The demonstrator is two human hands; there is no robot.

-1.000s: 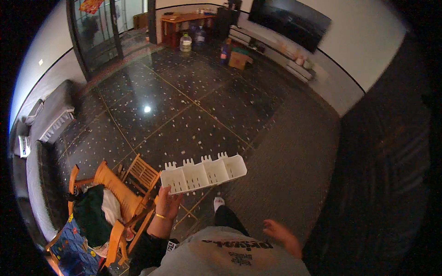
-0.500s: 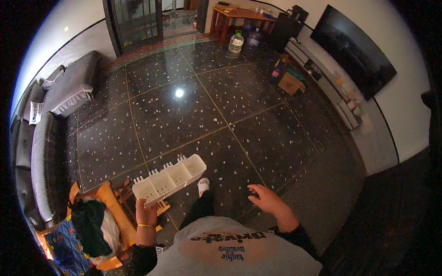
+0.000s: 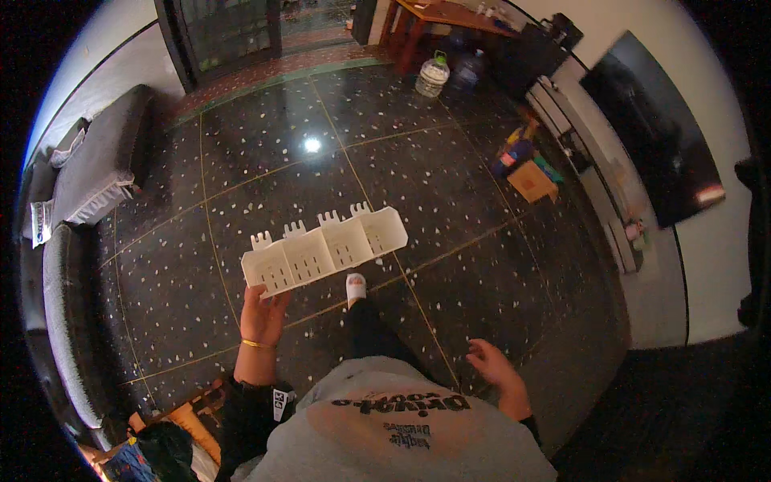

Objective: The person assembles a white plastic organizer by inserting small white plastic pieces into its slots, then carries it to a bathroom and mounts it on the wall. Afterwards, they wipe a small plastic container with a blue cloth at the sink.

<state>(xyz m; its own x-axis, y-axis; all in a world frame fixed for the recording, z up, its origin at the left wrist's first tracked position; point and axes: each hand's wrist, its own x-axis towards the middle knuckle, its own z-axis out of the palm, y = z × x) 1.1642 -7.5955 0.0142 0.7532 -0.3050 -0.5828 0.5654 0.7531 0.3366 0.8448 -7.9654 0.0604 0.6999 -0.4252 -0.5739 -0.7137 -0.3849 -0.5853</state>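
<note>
My left hand (image 3: pixel 262 315) grips the near end of a long white plastic organiser tray (image 3: pixel 324 247) with several square compartments and small prongs along its far edge. The tray is held level in front of my chest, above the dark speckled floor (image 3: pixel 401 161). A gold bracelet sits on that wrist. My right hand (image 3: pixel 496 369) hangs at my right side, fingers loosely apart, holding nothing. One foot in a white slipper (image 3: pixel 355 286) shows below the tray.
A grey sofa (image 3: pixel 88 177) curves along the left. A wooden table (image 3: pixel 450 14), two large water bottles (image 3: pixel 434 76) and dark cabinets stand at the far side. A cardboard box (image 3: pixel 533 180) and toys lie near a wall-mounted television (image 3: pixel 658 145). A wooden chair (image 3: pixel 189 422) with clothes is at lower left.
The view has swung left across the room as I walk. The tray stays in my left hand; the wooden chair has slipped behind me to the lower left.
</note>
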